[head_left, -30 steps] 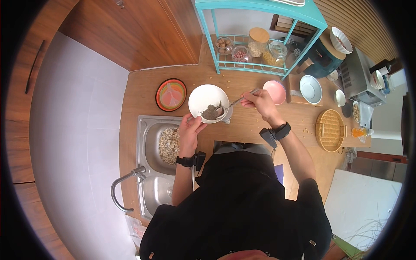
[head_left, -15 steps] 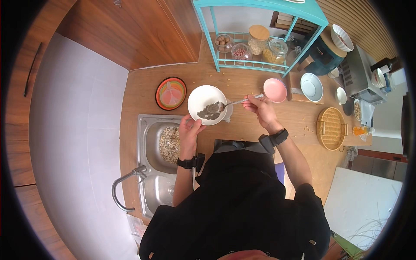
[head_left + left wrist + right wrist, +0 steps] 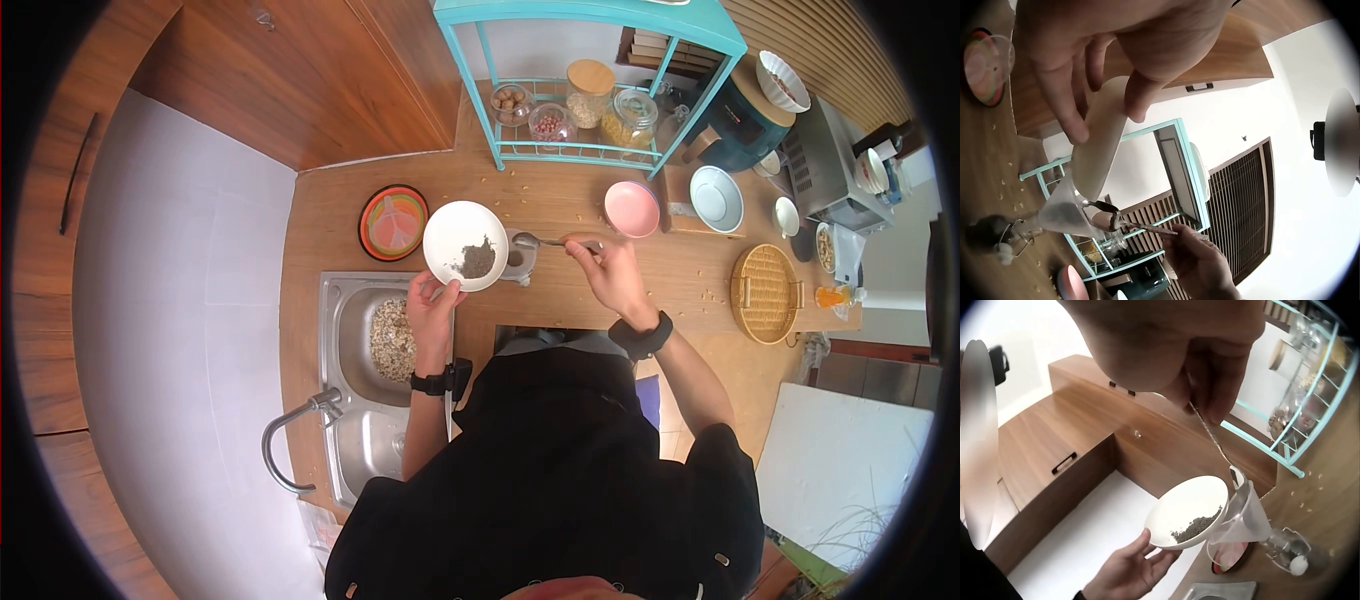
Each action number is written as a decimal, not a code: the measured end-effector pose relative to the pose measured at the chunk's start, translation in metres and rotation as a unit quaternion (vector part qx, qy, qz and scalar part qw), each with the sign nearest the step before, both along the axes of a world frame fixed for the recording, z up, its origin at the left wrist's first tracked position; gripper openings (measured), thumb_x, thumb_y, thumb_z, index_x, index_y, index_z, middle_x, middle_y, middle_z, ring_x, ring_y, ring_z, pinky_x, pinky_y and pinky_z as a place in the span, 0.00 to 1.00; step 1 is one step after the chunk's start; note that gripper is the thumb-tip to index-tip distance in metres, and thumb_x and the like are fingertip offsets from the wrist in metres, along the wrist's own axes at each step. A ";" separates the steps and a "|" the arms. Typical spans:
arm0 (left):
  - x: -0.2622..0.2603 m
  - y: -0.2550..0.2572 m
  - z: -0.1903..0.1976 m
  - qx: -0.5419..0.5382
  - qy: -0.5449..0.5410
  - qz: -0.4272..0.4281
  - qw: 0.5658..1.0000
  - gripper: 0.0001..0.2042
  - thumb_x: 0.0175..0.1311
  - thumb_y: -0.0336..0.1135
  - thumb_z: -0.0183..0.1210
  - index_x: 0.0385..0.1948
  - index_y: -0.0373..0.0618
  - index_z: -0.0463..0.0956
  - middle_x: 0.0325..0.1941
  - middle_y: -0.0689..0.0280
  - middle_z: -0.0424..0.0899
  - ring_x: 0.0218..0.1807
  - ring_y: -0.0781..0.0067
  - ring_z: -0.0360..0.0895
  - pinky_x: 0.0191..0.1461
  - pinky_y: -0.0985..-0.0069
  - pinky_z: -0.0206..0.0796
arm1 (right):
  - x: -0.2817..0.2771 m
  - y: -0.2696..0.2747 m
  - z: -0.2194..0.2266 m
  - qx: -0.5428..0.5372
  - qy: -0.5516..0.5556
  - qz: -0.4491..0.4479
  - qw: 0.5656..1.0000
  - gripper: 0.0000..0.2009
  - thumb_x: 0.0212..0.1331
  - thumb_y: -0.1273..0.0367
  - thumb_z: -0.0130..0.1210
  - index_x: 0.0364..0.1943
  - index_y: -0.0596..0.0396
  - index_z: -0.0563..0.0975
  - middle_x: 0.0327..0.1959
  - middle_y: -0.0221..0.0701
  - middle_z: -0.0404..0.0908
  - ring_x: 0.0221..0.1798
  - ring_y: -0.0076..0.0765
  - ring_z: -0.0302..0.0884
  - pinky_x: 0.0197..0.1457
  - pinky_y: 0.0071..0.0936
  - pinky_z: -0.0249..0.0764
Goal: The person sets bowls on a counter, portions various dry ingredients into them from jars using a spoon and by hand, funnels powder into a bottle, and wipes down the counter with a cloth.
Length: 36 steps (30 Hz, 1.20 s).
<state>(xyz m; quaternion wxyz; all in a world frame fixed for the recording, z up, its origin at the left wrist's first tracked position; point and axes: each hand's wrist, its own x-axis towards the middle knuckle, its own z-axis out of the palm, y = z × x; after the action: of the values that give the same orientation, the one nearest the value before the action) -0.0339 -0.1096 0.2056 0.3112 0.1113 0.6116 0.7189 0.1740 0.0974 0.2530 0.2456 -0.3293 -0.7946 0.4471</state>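
Observation:
My left hand (image 3: 432, 318) holds a white bowl (image 3: 450, 228) by its near rim, thumb on top and fingers beneath. Dark, dry, crumbly flakes (image 3: 477, 258) lie in the bowl's lower right part. To the right, my right hand (image 3: 612, 275) pinches the handle of a metal spoon (image 3: 553, 241). The spoon's head is at the mouth of a translucent funnel (image 3: 1249, 519), close beside the bowl's rim. That funnel stands in the neck of a swing-top glass bottle (image 3: 1288, 547) on the counter.
A double sink (image 3: 345, 400) with a grainy mix in one basin lies at left. Behind it are stacked colourful plates (image 3: 372, 200). A turquoise rack (image 3: 590, 12) with jars stands at the back; a pink bowl (image 3: 632, 208), pale blue bowl (image 3: 717, 198) and woven tray (image 3: 766, 290) are rightward.
The spoon has gone from the flakes in the bowl out over the rim to the funnel on the right. My left hand has shifted the bowl slightly left, baring more of the funnel.

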 end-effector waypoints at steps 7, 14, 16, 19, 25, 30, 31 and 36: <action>0.004 0.002 0.001 0.005 0.023 -0.017 1.000 0.22 0.62 0.26 0.67 0.55 0.40 0.67 0.52 0.57 0.78 0.50 0.68 0.80 0.51 0.72 0.79 | 0.000 -0.022 0.023 0.030 0.148 0.018 0.988 0.07 0.65 0.70 0.60 0.41 0.58 0.85 0.36 0.38 0.87 0.33 0.39 0.84 0.33 0.28 0.79; 0.007 0.007 0.002 0.009 0.042 -0.034 0.998 0.21 0.62 0.25 0.66 0.54 0.39 0.68 0.53 0.57 0.78 0.50 0.68 0.81 0.50 0.72 0.79 | -0.011 -0.048 0.012 0.028 0.161 0.083 0.983 0.07 0.65 0.72 0.59 0.43 0.58 0.85 0.38 0.40 0.87 0.36 0.41 0.84 0.39 0.31 0.80; 0.007 0.008 0.005 0.009 0.042 -0.039 0.998 0.20 0.62 0.25 0.66 0.53 0.39 0.68 0.53 0.57 0.78 0.49 0.68 0.81 0.50 0.72 0.79 | -0.016 -0.052 0.011 0.011 0.151 0.065 0.986 0.07 0.64 0.73 0.60 0.43 0.58 0.85 0.37 0.40 0.87 0.36 0.41 0.84 0.39 0.31 0.80; 0.010 0.010 0.009 0.001 0.041 -0.051 0.998 0.20 0.62 0.26 0.66 0.53 0.40 0.68 0.51 0.58 0.79 0.49 0.69 0.81 0.50 0.72 0.79 | -0.025 -0.060 0.014 -0.022 0.214 0.024 0.976 0.07 0.64 0.73 0.60 0.43 0.58 0.85 0.37 0.41 0.87 0.36 0.42 0.84 0.38 0.31 0.80; 0.010 0.010 0.007 0.011 0.011 -0.033 0.999 0.19 0.63 0.26 0.66 0.53 0.40 0.68 0.50 0.58 0.80 0.50 0.71 0.80 0.50 0.73 0.79 | -0.023 -0.067 0.010 0.005 0.211 0.037 0.977 0.07 0.64 0.73 0.59 0.43 0.59 0.84 0.36 0.41 0.87 0.36 0.42 0.85 0.38 0.31 0.80; 0.006 0.009 0.006 0.002 0.022 -0.039 0.999 0.20 0.62 0.26 0.66 0.53 0.41 0.68 0.50 0.59 0.80 0.51 0.71 0.79 0.50 0.73 0.79 | -0.011 -0.064 0.012 -0.004 0.201 0.054 0.978 0.07 0.65 0.73 0.59 0.43 0.59 0.84 0.36 0.41 0.87 0.36 0.40 0.85 0.38 0.30 0.80; 0.007 0.008 0.006 0.002 0.022 -0.039 0.999 0.20 0.62 0.26 0.66 0.53 0.41 0.68 0.50 0.59 0.80 0.51 0.71 0.79 0.50 0.73 0.79 | -0.009 -0.064 0.009 -0.005 0.202 0.055 0.978 0.07 0.65 0.73 0.59 0.43 0.59 0.84 0.36 0.41 0.87 0.36 0.40 0.85 0.38 0.30 0.80; 0.004 0.007 0.006 0.007 0.032 -0.044 0.998 0.20 0.62 0.26 0.66 0.54 0.40 0.69 0.51 0.59 0.80 0.51 0.71 0.80 0.50 0.74 0.78 | -0.004 -0.058 0.003 -0.059 0.148 -0.033 0.987 0.08 0.66 0.70 0.59 0.43 0.60 0.84 0.34 0.41 0.87 0.33 0.31 0.86 0.39 0.27 0.80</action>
<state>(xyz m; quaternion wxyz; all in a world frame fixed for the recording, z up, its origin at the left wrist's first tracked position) -0.0302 -0.1026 0.2118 0.3224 0.1633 0.6102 0.7050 0.1698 0.0390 0.2564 0.3551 -0.2994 -0.7103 0.5289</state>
